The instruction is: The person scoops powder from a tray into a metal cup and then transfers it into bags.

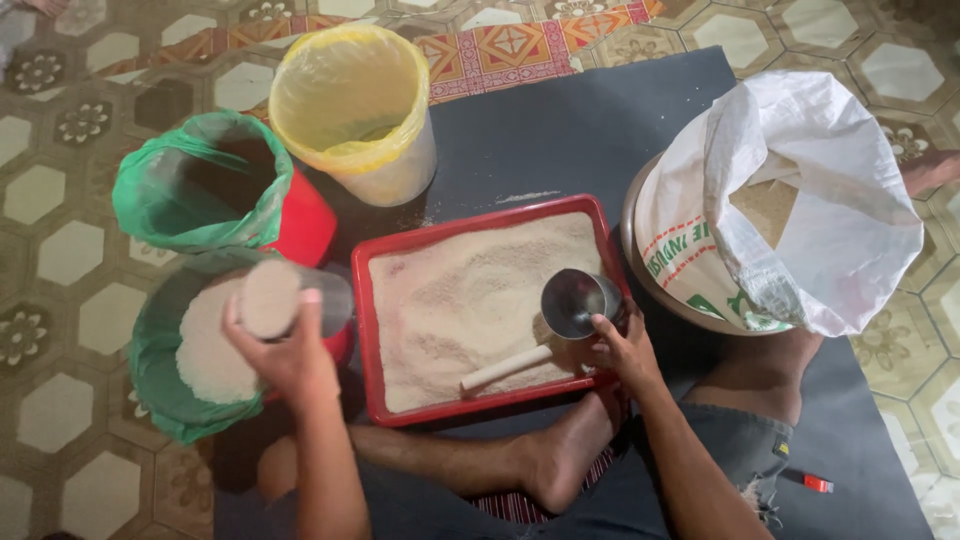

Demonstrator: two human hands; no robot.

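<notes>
Patterned hex tiles, dark mat (560, 130) laid over them. Yellow-lined bucket (352, 105) at 12 o'clock, green-lined one (205, 180) at 10, white sack (800, 200) at 3. Red tray (488, 305) of grain centre, wooden stick (505, 368) lying in it. Left hand (290, 355) grips a full cup (270, 297) over the green bowl (165, 385); right hand (625, 345) clasps a steel cup (575, 302) at the tray's right edge.

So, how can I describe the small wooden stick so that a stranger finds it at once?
Look at the red tray full of pale grain in the middle of the dark mat. Near its front edge, left of the right hand holding a shiny metal cup, lies the short wooden stick: the only light, cylindrical thing on the grain.
</notes>
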